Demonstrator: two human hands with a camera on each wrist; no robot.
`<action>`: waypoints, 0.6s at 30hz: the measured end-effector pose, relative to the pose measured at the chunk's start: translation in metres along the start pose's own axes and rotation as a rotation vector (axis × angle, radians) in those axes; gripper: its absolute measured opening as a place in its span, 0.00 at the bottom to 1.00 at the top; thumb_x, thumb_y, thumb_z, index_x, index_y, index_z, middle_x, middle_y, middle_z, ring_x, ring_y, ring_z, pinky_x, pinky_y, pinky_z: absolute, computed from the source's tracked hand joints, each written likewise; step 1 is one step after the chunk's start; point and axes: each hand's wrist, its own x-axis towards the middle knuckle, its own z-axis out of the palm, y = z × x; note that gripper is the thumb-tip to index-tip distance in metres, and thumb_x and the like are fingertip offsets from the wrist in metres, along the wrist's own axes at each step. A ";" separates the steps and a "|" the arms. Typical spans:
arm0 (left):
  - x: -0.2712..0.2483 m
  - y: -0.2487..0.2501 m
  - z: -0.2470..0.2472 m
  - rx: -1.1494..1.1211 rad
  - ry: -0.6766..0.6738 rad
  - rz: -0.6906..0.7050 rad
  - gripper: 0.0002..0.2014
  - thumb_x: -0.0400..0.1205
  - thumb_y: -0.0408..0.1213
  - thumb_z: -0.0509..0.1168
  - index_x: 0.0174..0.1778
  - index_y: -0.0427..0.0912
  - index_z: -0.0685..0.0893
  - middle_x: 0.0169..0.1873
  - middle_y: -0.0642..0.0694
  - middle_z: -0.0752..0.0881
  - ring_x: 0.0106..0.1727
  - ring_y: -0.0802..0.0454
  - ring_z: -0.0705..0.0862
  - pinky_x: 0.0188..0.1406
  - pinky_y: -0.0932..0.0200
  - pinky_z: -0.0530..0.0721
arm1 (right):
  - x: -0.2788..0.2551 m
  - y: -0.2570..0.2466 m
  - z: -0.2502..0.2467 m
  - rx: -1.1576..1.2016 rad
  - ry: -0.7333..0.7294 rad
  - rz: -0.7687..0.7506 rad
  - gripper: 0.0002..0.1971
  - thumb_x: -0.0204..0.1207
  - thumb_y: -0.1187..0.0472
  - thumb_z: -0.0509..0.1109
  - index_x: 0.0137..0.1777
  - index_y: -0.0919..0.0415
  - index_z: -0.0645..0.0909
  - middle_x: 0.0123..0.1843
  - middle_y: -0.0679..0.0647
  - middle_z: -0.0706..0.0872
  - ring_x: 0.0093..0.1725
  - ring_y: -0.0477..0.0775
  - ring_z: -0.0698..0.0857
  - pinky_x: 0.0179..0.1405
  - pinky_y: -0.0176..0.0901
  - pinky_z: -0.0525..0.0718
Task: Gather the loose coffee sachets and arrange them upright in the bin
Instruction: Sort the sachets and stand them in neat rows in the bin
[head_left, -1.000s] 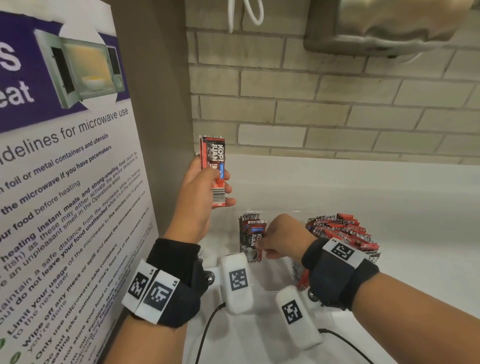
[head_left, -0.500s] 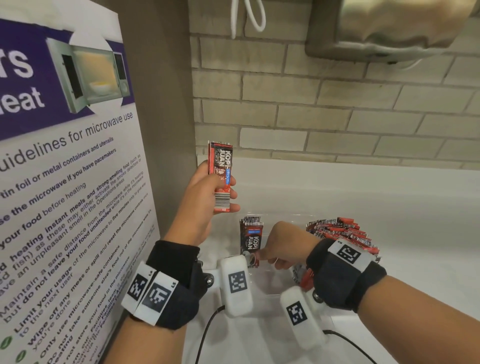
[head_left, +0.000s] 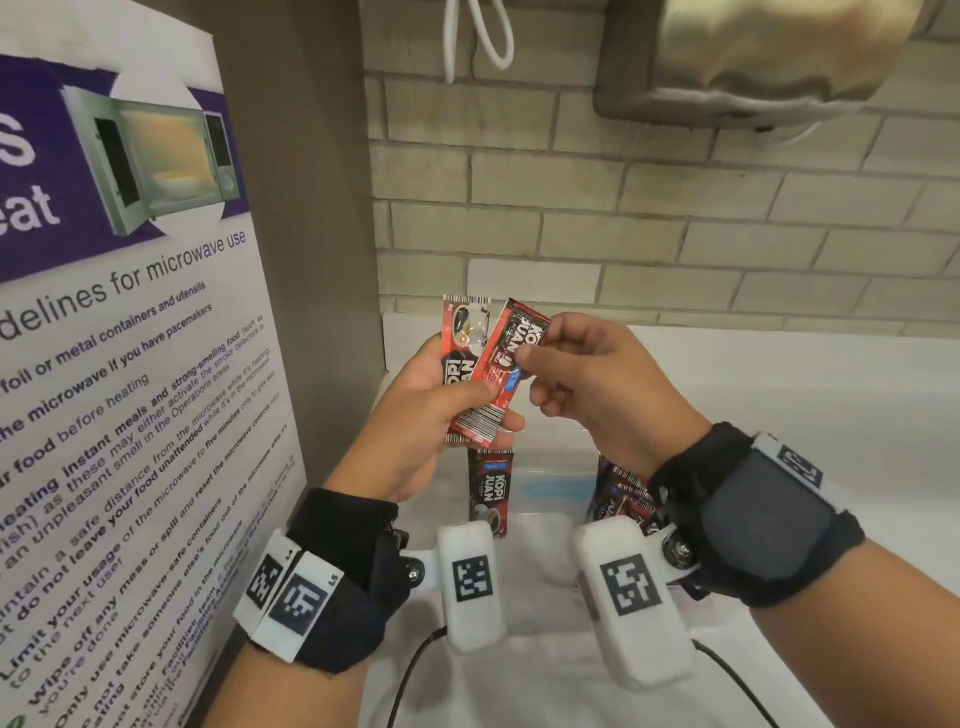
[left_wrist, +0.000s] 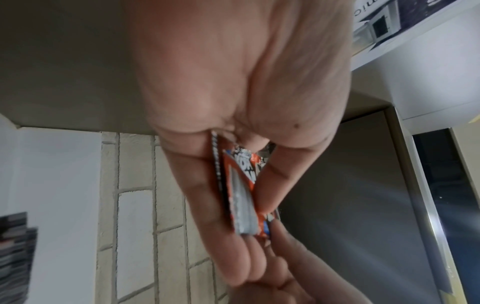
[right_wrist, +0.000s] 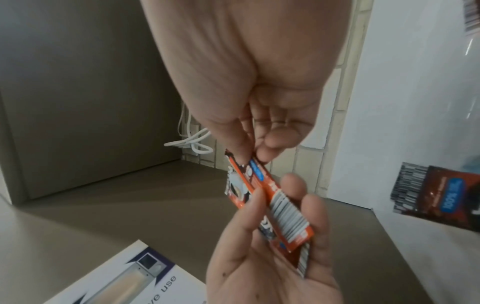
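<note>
The clear bin (head_left: 550, 483) sits on the white counter (head_left: 779, 415) against the brick wall (head_left: 675, 234), low in my head view and partly hidden behind my wrists. Inside it, one dark sachet (head_left: 491, 491) stands upright at the left end, and a packed cluster of sachets (head_left: 621, 493) leans at the right end; the middle of the bin shows bare plastic. To my left stands the microwave poster (head_left: 130, 364).

Above the bin, my left hand (head_left: 415, 415) has its fingers curled round a small stack of held sachets (head_left: 465, 364), thumb pressed across the front, the stack roughly upright. My right hand (head_left: 597, 389) pinches a red sachet (head_left: 511, 364) between thumb and fingertips and lays it tilted across the front of that stack, so the two hands nearly touch. The wrist views show the same overlap, edges of the packets fanned slightly.

Half a second ago my right hand was down in the bin at the upright sachet, and my left held its stack alone, higher and to the left. Now the right hand has come up with a sachet to meet the left.
</note>
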 end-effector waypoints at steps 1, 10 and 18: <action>0.000 0.000 0.000 0.002 0.007 0.003 0.15 0.82 0.25 0.61 0.61 0.47 0.77 0.38 0.47 0.90 0.32 0.48 0.89 0.27 0.57 0.87 | 0.000 0.000 0.000 0.027 0.008 -0.018 0.05 0.77 0.71 0.68 0.42 0.64 0.76 0.35 0.59 0.83 0.23 0.48 0.78 0.21 0.34 0.76; 0.003 0.003 -0.001 -0.227 0.080 0.026 0.18 0.72 0.50 0.63 0.52 0.42 0.80 0.38 0.46 0.82 0.30 0.54 0.83 0.25 0.61 0.82 | 0.003 0.001 -0.004 -0.081 0.062 -0.515 0.14 0.66 0.79 0.67 0.36 0.58 0.83 0.44 0.51 0.84 0.46 0.41 0.85 0.48 0.36 0.83; 0.001 0.006 -0.003 -0.071 0.076 0.102 0.18 0.77 0.19 0.63 0.53 0.48 0.78 0.35 0.51 0.88 0.31 0.57 0.86 0.24 0.64 0.82 | 0.000 0.012 -0.002 -0.393 0.111 -0.548 0.17 0.72 0.81 0.65 0.43 0.58 0.87 0.49 0.58 0.81 0.46 0.37 0.83 0.46 0.28 0.82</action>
